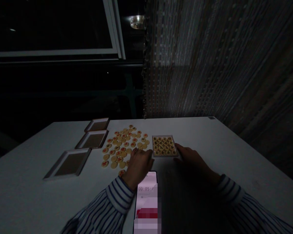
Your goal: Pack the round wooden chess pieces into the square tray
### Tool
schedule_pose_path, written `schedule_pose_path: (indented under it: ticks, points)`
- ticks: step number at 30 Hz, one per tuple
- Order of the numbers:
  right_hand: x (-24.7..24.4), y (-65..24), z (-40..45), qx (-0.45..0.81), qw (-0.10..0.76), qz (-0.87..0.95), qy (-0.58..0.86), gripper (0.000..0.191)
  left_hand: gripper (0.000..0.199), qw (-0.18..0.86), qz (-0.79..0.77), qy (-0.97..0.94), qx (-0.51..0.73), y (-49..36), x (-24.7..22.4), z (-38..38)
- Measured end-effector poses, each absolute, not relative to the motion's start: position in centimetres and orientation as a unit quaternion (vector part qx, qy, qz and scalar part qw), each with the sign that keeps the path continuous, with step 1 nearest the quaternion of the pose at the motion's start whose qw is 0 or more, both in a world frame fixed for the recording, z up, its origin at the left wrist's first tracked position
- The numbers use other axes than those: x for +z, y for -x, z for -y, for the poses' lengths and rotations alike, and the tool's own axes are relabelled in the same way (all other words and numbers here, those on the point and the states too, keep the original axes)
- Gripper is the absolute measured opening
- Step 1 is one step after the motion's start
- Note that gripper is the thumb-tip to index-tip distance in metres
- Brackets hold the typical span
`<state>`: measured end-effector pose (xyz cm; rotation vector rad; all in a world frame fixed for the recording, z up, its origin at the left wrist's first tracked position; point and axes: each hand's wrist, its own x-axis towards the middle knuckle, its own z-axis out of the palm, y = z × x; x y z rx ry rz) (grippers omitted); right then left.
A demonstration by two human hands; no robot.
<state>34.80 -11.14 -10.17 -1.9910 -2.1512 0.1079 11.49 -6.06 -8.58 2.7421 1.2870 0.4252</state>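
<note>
A shallow square box (165,155) holds rows of round Chinese chess pieces with dark characters, face up. At its right side my right hand (191,159) grips the edge, fingers along the side and thumb by the near corner. My left hand (139,162) is beside the box's near left corner, over the edge of a loose spread of Chinese chess pieces (123,140). Its fingers are curled; what they hold, if anything, is hidden. Some loose pieces show red characters, a few dark ones, and others are blank side up.
Three shallow trays or lids stand at the left: a near one (72,164), a middle one (92,140) and a far one (97,124). A lit phone (146,195) showing a timer lies under my left wrist. Behind the white table (190,128) hangs a curtain (185,65).
</note>
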Motion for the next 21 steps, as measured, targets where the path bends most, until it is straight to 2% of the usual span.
schedule_pose_path:
  ticks: [7, 21]
  points:
    - [-10.4, -34.5, 10.9, 0.006, 0.096, 0.717, 0.69, 0.051, 0.022, 0.017, -0.413, -0.897, 0.156, -12.1, -9.6, 5.9]
    - [-10.4, -34.2, 10.6, -0.006, 0.106, 0.717, 0.689, 0.047, 0.02, 0.016, -0.405, -0.9, 0.161, -13.0, -9.7, 5.6]
